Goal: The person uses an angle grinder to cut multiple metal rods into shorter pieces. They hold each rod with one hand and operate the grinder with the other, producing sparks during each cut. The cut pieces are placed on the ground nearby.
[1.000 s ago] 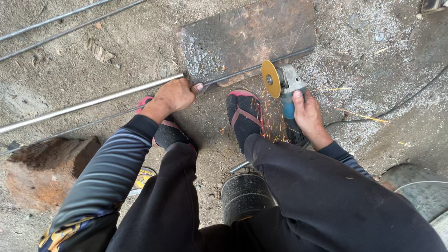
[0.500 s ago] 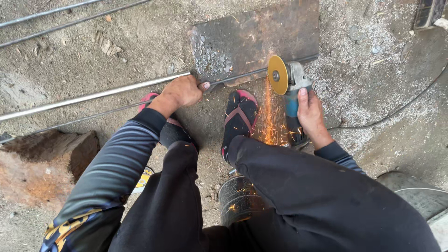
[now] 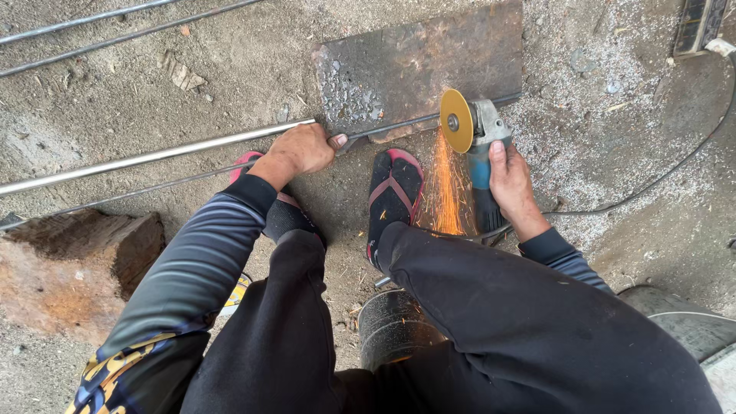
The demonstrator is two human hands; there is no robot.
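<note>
— Nearest the camera? 
— Dark trousers, a round dark drum (image 3: 391, 326) between the knees at 6 o'clock, a rusty block (image 3: 73, 264) at 8 o'clock.

— Then the feet? 
— Black sandal with red edge (image 3: 392, 195) planted near centre, sparks (image 3: 446, 188) streaming down just beside it at 3 o'clock.

— Right hand (image 3: 510, 184)? 
— Grip closed around the blue angle grinder (image 3: 479, 153), thumb up along its body; yellow disc (image 3: 456, 120) meeting the thin rod.

— Left hand (image 3: 300, 149)? 
— Grip clamped on the steel rod (image 3: 153, 157), pressing it down; rod running out to 9 o'clock along the ground.

— Farther out? 
— Rusty steel plate (image 3: 429, 61) at 12 o'clock, under the rod; two more thin rods (image 3: 115, 31) at 11 o'clock; black cable (image 3: 675, 165) trailing toward 2 o'clock.
</note>
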